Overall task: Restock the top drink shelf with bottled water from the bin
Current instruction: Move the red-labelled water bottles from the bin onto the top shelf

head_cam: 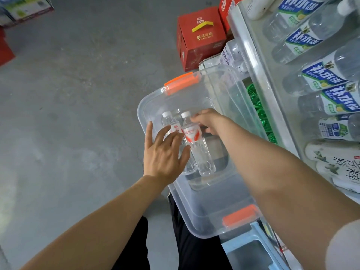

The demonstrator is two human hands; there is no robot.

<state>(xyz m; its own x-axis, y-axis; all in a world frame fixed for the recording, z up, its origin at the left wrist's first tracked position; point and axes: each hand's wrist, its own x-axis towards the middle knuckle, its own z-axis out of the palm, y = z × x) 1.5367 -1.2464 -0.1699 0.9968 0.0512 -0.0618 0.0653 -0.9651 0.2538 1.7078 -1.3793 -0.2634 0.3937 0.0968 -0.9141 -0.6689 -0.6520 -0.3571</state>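
The drink shelf [259, 61] rises at my right. Beside it sits the clear bin [148, 106], and two things lie inside it: the left bottle [169, 120] and the right bottle [200, 152], side by side (caps pointing away from me). My left hand [163, 152], fingers spread, rests over the left bottle. My right hand [208, 120] pinches the right bottle just below its cap.

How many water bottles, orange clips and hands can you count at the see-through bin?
Water bottles in the clear bin: 2 (left bottle, right bottle)
Orange clips on the bin: 2 (far clip, near clip)
Hands: 2 (left hand, right hand)
Total: 6
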